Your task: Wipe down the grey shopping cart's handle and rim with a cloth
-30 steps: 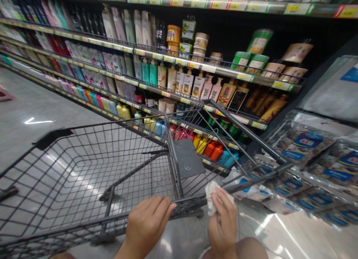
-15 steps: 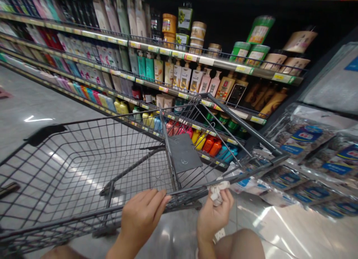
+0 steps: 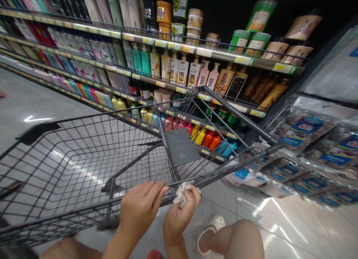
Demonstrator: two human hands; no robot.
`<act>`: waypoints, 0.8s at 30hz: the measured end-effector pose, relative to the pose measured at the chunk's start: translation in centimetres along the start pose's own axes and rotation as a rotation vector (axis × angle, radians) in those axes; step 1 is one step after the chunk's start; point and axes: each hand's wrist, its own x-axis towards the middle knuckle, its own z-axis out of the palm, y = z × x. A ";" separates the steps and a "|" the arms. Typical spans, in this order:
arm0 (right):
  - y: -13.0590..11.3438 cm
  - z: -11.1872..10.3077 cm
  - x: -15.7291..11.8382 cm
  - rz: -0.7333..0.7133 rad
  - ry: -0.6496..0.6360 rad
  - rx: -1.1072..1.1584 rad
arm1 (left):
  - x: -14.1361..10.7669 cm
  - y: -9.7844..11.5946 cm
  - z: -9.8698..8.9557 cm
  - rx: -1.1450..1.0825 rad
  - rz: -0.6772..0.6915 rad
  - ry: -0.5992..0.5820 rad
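A dark grey wire shopping cart (image 3: 84,147) stands crosswise before me, with bare floor showing through its mesh. My left hand (image 3: 141,205) is closed over the near top rail of the cart, its fingers curled across the bar. Close to its right, my right hand (image 3: 180,214) pinches a crumpled white tissue (image 3: 183,193) against the same rail. The tissue hides part of the rail and touches it. A grey plastic seat flap (image 3: 181,147) sits inside the cart, just beyond my hands.
Shelves (image 3: 167,44) of bottles and tubs run along the far side, close behind the cart. Packs of metal scourers (image 3: 304,132) hang at the right. My white clog (image 3: 216,223) is on the tiled floor (image 3: 279,229) beneath.
My right hand has slid left along the rail with the tissue, closer to my left hand. The left hand keeps its grip. A white clog has come into view.
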 end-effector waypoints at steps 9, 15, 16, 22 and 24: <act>1.1 -1.3 0.0 -0.291 -0.270 0.035 | -0.2 -0.5 0.3 0.024 0.015 -0.026; 3.5 -1.5 2.1 -0.388 -0.227 -0.015 | 0.0 -0.6 0.6 0.011 0.032 -0.031; 3.9 -1.7 2.6 -0.407 -0.236 -0.024 | 0.1 -0.6 0.6 0.008 0.034 -0.025; 5.6 -3.0 5.6 -0.388 -0.104 -0.109 | 0.4 -0.4 0.4 -0.001 0.038 -0.015; 6.1 -3.4 6.4 -0.405 -0.101 -0.128 | 0.3 -0.4 0.4 -0.014 0.035 -0.021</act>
